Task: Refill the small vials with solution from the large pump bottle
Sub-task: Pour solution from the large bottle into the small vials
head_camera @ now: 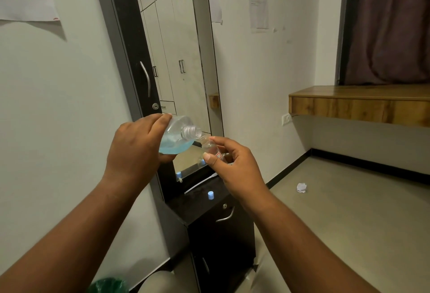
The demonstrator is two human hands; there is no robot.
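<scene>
My left hand (137, 143) grips the large clear bottle (180, 135), tipped on its side with its uncapped threaded neck pointing right. Pale blue solution pools in its lower part. My right hand (235, 164) holds a small clear vial (210, 148) with a red-marked label, tilted, its open mouth right under the large bottle's neck. The two openings touch or nearly touch. No pump head is on the large bottle. A small blue cap (210, 195) stands on the dark cabinet top (186, 206) below my hands, next to a white tube (200, 183).
A tall mirror (183, 64) in a dark frame stands behind my hands above the dark cabinet with drawer handles. A wooden shelf (358, 106) juts from the right wall. A crumpled white tissue (301, 187) lies on the floor. A green object (109, 285) sits at the bottom edge.
</scene>
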